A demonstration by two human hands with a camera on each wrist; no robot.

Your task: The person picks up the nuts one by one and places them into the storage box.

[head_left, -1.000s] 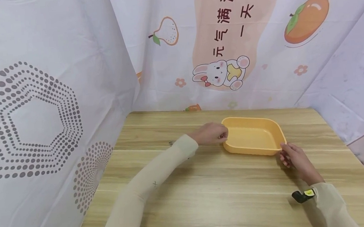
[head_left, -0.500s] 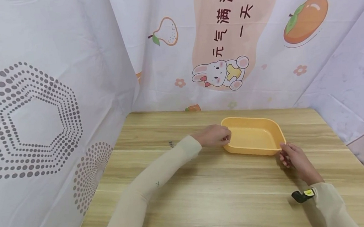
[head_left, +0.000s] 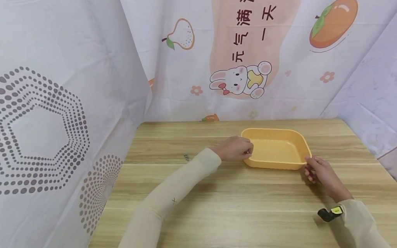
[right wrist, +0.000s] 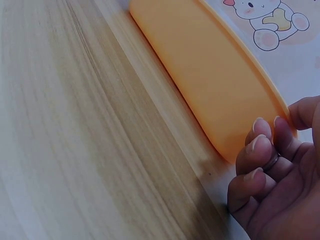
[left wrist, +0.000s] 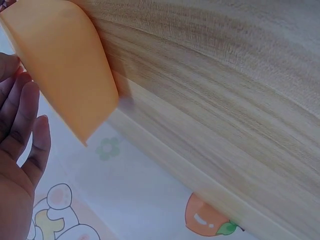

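A shallow yellow-orange plastic tray (head_left: 274, 151) with rounded corners stands on the wooden table. At its left end, my left hand (head_left: 236, 148) pinches the rim. In the left wrist view, thumb and index finger of that hand (left wrist: 20, 135) meet at the rim, the other fingers loosely bent beside the tray's outer wall (left wrist: 70, 65). My right hand (head_left: 323, 176) holds the near right corner. The right wrist view has the thumb over the rim and the curled fingers of this hand (right wrist: 280, 175) against the outside wall (right wrist: 215, 80).
The wood-grain table (head_left: 227, 223) runs back to a printed curtain (head_left: 181, 82). Patterned cloth (head_left: 45, 132) hangs along the left side, and another sheet (head_left: 385, 97) along the right. Small dark marks (head_left: 186, 157) lie on the table near my left sleeve. A black wrist device (head_left: 329, 214) sits at my right cuff.
My left hand has shifted slightly right and nearer along the tray's left end, its forearm following. The tray and my right hand stay almost where they were.
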